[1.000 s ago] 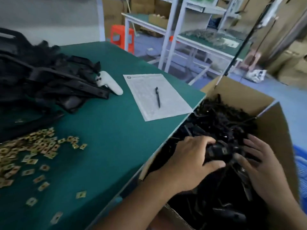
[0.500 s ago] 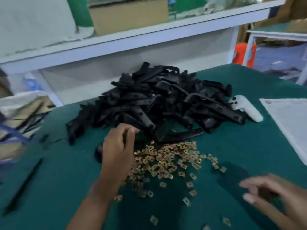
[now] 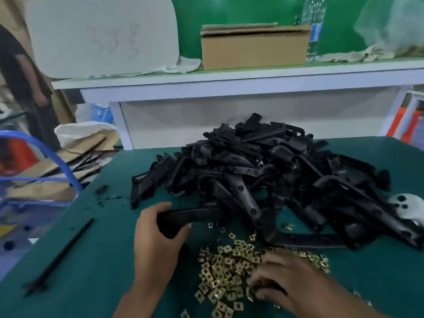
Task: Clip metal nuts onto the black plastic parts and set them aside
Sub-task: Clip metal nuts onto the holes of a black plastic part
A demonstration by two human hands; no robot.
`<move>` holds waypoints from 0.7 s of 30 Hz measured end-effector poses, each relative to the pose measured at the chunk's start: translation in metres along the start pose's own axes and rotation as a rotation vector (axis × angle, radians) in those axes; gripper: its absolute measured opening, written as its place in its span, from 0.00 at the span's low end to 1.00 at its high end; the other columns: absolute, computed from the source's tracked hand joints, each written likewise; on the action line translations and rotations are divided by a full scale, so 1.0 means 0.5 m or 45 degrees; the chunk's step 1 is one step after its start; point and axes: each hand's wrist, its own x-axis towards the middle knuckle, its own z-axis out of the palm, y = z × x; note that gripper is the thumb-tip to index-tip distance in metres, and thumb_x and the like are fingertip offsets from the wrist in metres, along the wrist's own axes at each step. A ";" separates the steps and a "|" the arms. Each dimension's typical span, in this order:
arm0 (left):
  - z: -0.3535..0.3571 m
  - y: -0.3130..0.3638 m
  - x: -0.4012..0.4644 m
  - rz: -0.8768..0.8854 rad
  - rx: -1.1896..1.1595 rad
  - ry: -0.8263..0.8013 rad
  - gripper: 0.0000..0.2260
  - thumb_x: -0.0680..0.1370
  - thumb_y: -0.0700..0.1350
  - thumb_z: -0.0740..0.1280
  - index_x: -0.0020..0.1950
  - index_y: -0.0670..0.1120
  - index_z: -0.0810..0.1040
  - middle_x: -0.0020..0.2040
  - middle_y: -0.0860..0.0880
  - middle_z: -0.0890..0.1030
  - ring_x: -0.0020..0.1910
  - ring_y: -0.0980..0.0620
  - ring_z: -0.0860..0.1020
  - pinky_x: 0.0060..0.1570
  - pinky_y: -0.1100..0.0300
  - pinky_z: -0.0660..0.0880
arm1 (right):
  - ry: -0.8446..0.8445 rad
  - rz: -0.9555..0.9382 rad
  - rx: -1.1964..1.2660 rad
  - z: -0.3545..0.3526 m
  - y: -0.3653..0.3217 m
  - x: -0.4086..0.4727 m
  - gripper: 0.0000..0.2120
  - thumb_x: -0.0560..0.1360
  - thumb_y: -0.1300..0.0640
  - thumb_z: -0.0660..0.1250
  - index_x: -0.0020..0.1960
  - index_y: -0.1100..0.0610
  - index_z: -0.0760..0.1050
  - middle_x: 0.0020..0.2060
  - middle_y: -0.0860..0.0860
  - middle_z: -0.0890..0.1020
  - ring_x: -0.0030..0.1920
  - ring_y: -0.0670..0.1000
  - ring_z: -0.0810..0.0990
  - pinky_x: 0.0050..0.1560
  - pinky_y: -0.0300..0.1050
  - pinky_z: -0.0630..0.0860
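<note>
Now my left hand (image 3: 158, 244) is closed around the thick end of one black plastic part (image 3: 185, 218), thumb over the top and fingers wrapped beneath; the part's long arm runs off toward three o'clock, its far end reaching into the heap. My right hand (image 3: 289, 283) sits at about five o'clock in the frame, palm down over the scatter of metal nuts (image 3: 227, 269), fingers curled with the tips among the brass squares. It is blurred, so I cannot tell whether it has actually pinched one. The nuts lie loose on the green table (image 3: 96, 271), between my two hands and just below the pile of black plastic parts (image 3: 263, 175), which fills the middle of the frame toward one o'clock. A white controller (image 3: 408, 207) shows at the pile's three o'clock edge, partly under the parts. At eight o'clock a thin black strip (image 3: 62, 255) lies alone on the mat. Up at twelve o'clock a cardboard box (image 3: 252, 47) stands on a white shelf (image 3: 229, 86).
</note>
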 end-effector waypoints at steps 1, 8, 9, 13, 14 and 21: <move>-0.001 0.003 0.000 -0.036 -0.071 0.052 0.24 0.70 0.53 0.80 0.58 0.64 0.70 0.53 0.66 0.75 0.52 0.67 0.74 0.50 0.68 0.70 | 0.024 -0.004 0.014 -0.002 0.003 0.006 0.19 0.79 0.33 0.59 0.64 0.40 0.73 0.50 0.31 0.67 0.53 0.27 0.63 0.53 0.27 0.61; -0.008 0.036 -0.011 -0.490 -0.897 -0.136 0.26 0.67 0.69 0.71 0.63 0.63 0.76 0.37 0.57 0.74 0.33 0.55 0.73 0.34 0.59 0.73 | 0.203 0.002 -0.106 0.009 0.004 0.003 0.12 0.77 0.39 0.64 0.49 0.45 0.79 0.49 0.38 0.75 0.48 0.36 0.74 0.47 0.32 0.75; -0.006 0.039 -0.012 -0.554 -1.101 -0.223 0.27 0.66 0.65 0.72 0.64 0.63 0.77 0.35 0.53 0.70 0.30 0.54 0.67 0.29 0.60 0.68 | 0.194 0.038 -0.082 0.006 0.001 0.003 0.12 0.79 0.39 0.62 0.52 0.45 0.77 0.51 0.37 0.74 0.51 0.36 0.74 0.50 0.31 0.74; 0.001 0.046 -0.015 -0.590 -1.358 -0.481 0.23 0.66 0.55 0.74 0.62 0.60 0.83 0.44 0.51 0.78 0.31 0.55 0.68 0.28 0.61 0.67 | 0.290 0.205 0.233 0.000 0.002 -0.008 0.17 0.75 0.31 0.49 0.55 0.37 0.68 0.53 0.37 0.76 0.56 0.36 0.75 0.52 0.31 0.70; 0.002 0.049 -0.017 -0.589 -1.387 -0.516 0.22 0.66 0.55 0.76 0.60 0.58 0.84 0.46 0.52 0.80 0.32 0.55 0.70 0.29 0.61 0.68 | 0.323 0.221 0.296 -0.004 -0.001 -0.011 0.15 0.74 0.30 0.49 0.52 0.36 0.67 0.53 0.38 0.77 0.54 0.37 0.77 0.49 0.32 0.71; -0.007 0.059 -0.038 -0.470 -1.584 -0.863 0.41 0.55 0.52 0.88 0.67 0.48 0.81 0.47 0.50 0.81 0.29 0.58 0.71 0.24 0.68 0.70 | 0.439 0.265 0.449 0.000 -0.002 -0.021 0.09 0.80 0.43 0.62 0.54 0.29 0.65 0.47 0.40 0.81 0.48 0.43 0.80 0.46 0.38 0.75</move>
